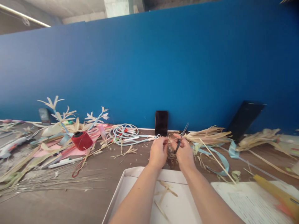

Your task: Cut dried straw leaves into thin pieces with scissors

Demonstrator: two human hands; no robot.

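Observation:
My right hand [184, 154] is closed around small dark-handled scissors [186, 128], their thin blades pointing up and away to the right. Close beside it, my left hand [158, 151] has its fingers pinched together; what they grip is too small and blurred to name. Thin straw-coloured bits [171, 140] show between the two hands. Both forearms reach over a shallow white box lid [121, 189], in which a few dry husk strips [167, 188] lie. Just beyond the hands, a black phone [161, 123] leans upright against the blue partition.
A red thread spool [81, 140], coiled light-blue cord [126, 134] and pale husk flowers [63, 116] crowd the left. On the right lie husk bundles [210, 136], blue ribbon [221, 161], a printed sheet [245, 199] and a yellow-handled tool [273, 189]. The blue partition [149, 68] borders the table.

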